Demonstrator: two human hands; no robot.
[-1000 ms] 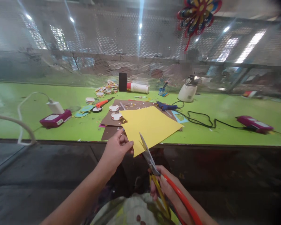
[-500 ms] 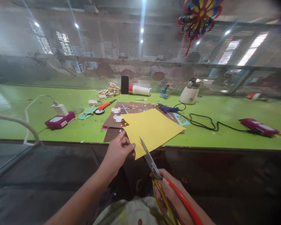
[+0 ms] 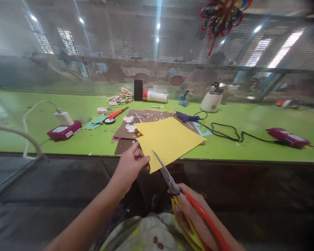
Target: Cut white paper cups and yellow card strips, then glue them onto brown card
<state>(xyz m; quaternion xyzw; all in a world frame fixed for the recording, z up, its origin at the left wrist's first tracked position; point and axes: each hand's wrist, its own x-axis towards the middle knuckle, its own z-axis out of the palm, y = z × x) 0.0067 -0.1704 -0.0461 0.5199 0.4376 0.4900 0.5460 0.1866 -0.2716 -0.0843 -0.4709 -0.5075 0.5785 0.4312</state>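
Observation:
My left hand (image 3: 129, 167) pinches the near left edge of a yellow paper sheet (image 3: 170, 139), which sticks out over the front edge of the green table (image 3: 251, 146). In my right hand (image 3: 192, 216) I grip scissors (image 3: 170, 177) with red and yellow handles. Their blades point up and left, and the tips lie on the sheet's near corner. Under the sheet lie brown card pieces (image 3: 125, 130).
A blue glue gun (image 3: 187, 118) with a black cord (image 3: 225, 132), a white kettle-like pot (image 3: 211, 98), two magenta boxes (image 3: 64, 130) (image 3: 288, 136), an orange cutter (image 3: 116, 113), paper discs (image 3: 119, 97) and a white tube (image 3: 155, 96) lie on the table. A mesh screen (image 3: 94, 45) stands behind.
The scissor blades have slid slightly left along the sheet's near corner. My left hand keeps its pinch on the paper; the view shifted a little.

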